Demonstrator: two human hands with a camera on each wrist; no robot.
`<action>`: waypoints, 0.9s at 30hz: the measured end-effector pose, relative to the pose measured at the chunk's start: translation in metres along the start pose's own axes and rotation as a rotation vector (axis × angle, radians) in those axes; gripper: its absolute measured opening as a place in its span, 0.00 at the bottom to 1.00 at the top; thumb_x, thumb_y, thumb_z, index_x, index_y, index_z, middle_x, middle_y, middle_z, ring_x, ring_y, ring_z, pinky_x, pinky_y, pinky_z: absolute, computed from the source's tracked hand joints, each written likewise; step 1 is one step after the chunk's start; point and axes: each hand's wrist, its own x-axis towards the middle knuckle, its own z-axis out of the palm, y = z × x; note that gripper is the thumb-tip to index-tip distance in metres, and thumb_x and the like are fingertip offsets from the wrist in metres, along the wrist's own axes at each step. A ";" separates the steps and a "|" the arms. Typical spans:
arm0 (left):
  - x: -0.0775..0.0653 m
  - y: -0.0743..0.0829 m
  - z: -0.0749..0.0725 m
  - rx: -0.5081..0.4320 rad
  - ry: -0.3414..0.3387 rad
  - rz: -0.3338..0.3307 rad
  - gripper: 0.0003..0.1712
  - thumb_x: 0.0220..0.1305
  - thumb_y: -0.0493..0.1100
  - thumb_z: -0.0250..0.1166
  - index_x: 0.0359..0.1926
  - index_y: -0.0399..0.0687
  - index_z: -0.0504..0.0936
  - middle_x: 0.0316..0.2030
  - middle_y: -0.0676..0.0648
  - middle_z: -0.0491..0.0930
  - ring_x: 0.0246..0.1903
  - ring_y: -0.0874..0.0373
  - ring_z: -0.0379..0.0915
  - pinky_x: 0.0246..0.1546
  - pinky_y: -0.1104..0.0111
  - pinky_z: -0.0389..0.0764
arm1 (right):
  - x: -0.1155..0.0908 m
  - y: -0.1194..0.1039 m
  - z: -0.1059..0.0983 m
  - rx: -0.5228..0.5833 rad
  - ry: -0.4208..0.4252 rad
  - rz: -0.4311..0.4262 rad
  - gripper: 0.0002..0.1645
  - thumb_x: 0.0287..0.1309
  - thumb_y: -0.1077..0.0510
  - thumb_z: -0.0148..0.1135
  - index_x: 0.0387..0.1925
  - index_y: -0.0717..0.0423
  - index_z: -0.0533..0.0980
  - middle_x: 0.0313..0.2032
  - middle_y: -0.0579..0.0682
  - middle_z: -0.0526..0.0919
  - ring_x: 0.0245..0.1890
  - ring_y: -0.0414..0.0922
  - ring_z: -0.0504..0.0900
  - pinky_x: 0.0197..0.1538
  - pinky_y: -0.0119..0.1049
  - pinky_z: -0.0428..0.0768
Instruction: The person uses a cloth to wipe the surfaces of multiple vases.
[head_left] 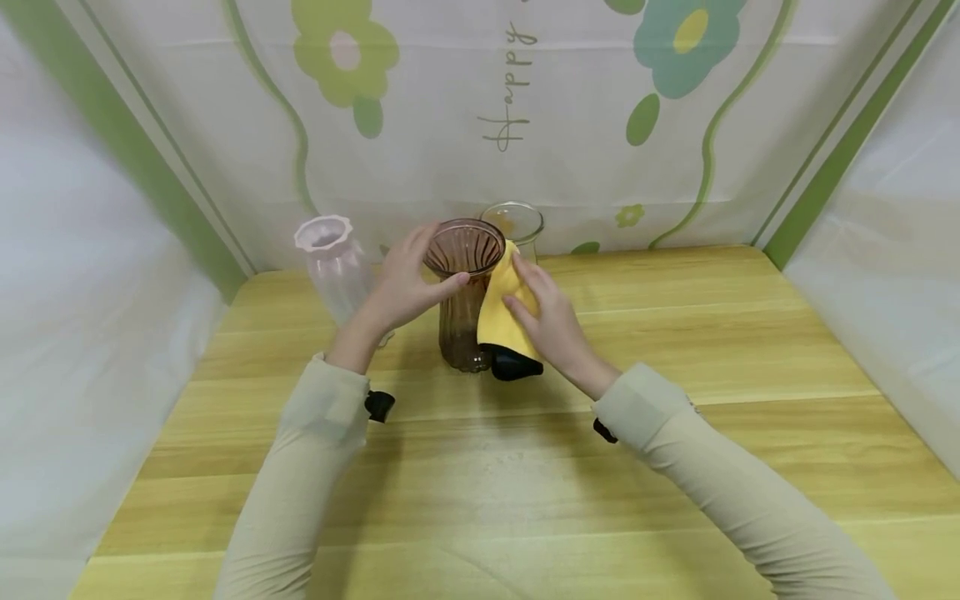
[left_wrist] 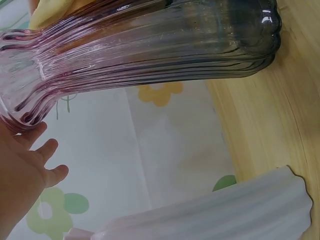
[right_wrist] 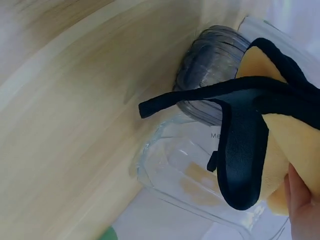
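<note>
A ribbed, purple-brown glass vase (head_left: 456,325) stands upright in the middle of the head view. My left hand (head_left: 402,287) holds its flared rim from the left, thumb at the front and fingers round the far side. My right hand (head_left: 553,321) grips a yellow cloth with black trim (head_left: 504,312) and holds it against the vase's right side. From the right wrist, the cloth's black edging (right_wrist: 245,150) hangs in front of the vase's ribbed base (right_wrist: 205,65). The cloth hides part of the vase wall.
A pale pink fluted vase (head_left: 339,271) stands left of my left hand. Behind the purple-brown vase is a clear glass vase (head_left: 531,237), partly hidden. All stand towards the back of the wooden table (head_left: 480,500), before a flowered backdrop (head_left: 577,125).
</note>
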 end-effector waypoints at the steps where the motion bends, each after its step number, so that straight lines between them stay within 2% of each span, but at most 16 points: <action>1: 0.000 0.000 0.000 0.003 -0.004 0.002 0.53 0.58 0.62 0.60 0.75 0.47 0.45 0.75 0.41 0.46 0.74 0.40 0.40 0.71 0.40 0.45 | 0.000 -0.001 0.000 0.006 0.005 0.003 0.37 0.64 0.59 0.57 0.71 0.59 0.57 0.67 0.63 0.65 0.68 0.59 0.64 0.71 0.52 0.62; 5: 0.000 -0.001 0.001 0.011 -0.013 0.005 0.53 0.58 0.63 0.59 0.76 0.48 0.44 0.75 0.42 0.45 0.74 0.41 0.40 0.71 0.39 0.45 | 0.000 0.001 0.003 -0.010 -0.050 0.017 0.37 0.64 0.57 0.57 0.71 0.59 0.56 0.67 0.64 0.64 0.67 0.60 0.65 0.70 0.53 0.64; 9: 0.000 -0.001 0.003 0.006 -0.009 0.003 0.54 0.58 0.63 0.59 0.76 0.49 0.43 0.76 0.42 0.44 0.75 0.41 0.39 0.71 0.40 0.45 | -0.006 0.009 0.007 -0.088 -0.139 0.033 0.38 0.65 0.55 0.57 0.72 0.57 0.55 0.67 0.65 0.63 0.65 0.61 0.68 0.67 0.53 0.68; 15: 0.001 0.000 0.006 -0.006 0.048 -0.005 0.57 0.55 0.65 0.63 0.75 0.48 0.45 0.75 0.41 0.43 0.74 0.42 0.41 0.70 0.41 0.50 | -0.017 0.027 0.008 -0.242 -0.258 0.073 0.36 0.65 0.54 0.57 0.72 0.53 0.57 0.68 0.67 0.61 0.66 0.64 0.64 0.66 0.56 0.68; 19: 0.001 0.002 0.007 0.002 0.073 -0.016 0.57 0.54 0.65 0.65 0.75 0.48 0.48 0.74 0.40 0.45 0.73 0.42 0.43 0.70 0.41 0.52 | -0.022 0.035 0.008 -0.310 -0.319 0.063 0.35 0.65 0.56 0.57 0.71 0.55 0.59 0.66 0.69 0.63 0.64 0.65 0.68 0.63 0.56 0.72; 23: 0.000 0.003 0.006 0.029 0.094 -0.014 0.54 0.54 0.63 0.65 0.74 0.46 0.51 0.73 0.38 0.50 0.72 0.40 0.46 0.69 0.41 0.53 | -0.023 0.035 0.008 -0.285 -0.306 0.073 0.35 0.66 0.55 0.55 0.72 0.52 0.58 0.67 0.68 0.63 0.64 0.64 0.68 0.63 0.55 0.72; 27: -0.001 0.003 0.004 0.048 0.083 -0.008 0.53 0.56 0.61 0.64 0.74 0.46 0.50 0.73 0.39 0.51 0.73 0.40 0.45 0.71 0.41 0.49 | -0.018 0.026 0.006 -0.193 -0.227 0.073 0.35 0.67 0.54 0.54 0.72 0.51 0.56 0.68 0.67 0.62 0.64 0.64 0.68 0.64 0.55 0.70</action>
